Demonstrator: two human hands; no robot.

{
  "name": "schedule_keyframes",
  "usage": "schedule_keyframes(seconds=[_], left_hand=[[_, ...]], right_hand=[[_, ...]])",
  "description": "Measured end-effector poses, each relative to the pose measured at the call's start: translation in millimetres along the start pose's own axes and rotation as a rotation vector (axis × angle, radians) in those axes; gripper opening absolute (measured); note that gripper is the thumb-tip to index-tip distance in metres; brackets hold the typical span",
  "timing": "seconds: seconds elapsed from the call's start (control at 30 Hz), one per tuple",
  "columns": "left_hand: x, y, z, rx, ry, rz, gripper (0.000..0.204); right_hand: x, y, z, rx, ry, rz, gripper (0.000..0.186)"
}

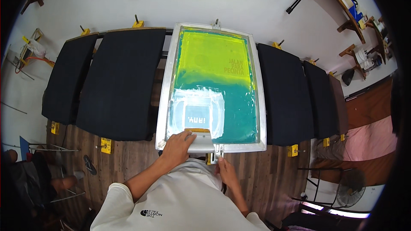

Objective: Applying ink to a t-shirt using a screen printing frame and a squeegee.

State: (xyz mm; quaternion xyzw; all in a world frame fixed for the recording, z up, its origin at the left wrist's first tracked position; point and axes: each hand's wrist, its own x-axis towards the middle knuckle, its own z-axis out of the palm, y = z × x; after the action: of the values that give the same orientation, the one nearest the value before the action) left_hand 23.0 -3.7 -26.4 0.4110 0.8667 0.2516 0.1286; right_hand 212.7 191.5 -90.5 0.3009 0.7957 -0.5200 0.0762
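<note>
In front of me lies a screen printing frame with a pale metal border. Its mesh is teal, with yellow-green over the far half and white ink around a small design at the near left. A squeegee with a grey metal holder and an amber blade edge rests at the frame's near end. My left hand grips the squeegee's left end, fingers bent over the top. Just past the frame's near edge, my right hand has its thumb against a metal clamp bracket; its other fingers are partly hidden.
Black-covered printing boards flank the frame: left, right, others farther out. Yellow brackets stick out below them. Wall shelves hold supplies at the upper right. A fan stands lower right; a person's leg shows lower left.
</note>
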Motion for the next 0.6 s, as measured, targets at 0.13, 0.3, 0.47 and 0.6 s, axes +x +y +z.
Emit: schedule_keyframes(seconds=[0.13,0.3,0.47,0.6], left_hand=[[9.1,6.1,-7.4,-0.055,0.021,-0.038,0.057],[17.5,-1.8,-0.5,-0.023,0.065,-0.011,0.053],[29.9,-0.8,-18.7,-0.062,0.011,0.000,0.046],[55.7,-12.9,-38.0,-0.049,-0.212,-0.027,0.031]], right_hand=[[-10.7,-122.0,-51.7,-0.686,-0.133,-0.051,0.034],[25.5,-187.8,-16.1,-0.715,0.210,-0.783,0.036],[71.7,-163.2,0.1,-0.853,-0.123,-0.579,0.038],[96.6,-180.6,-14.5,-0.799,-0.266,-0.534,0.031]])
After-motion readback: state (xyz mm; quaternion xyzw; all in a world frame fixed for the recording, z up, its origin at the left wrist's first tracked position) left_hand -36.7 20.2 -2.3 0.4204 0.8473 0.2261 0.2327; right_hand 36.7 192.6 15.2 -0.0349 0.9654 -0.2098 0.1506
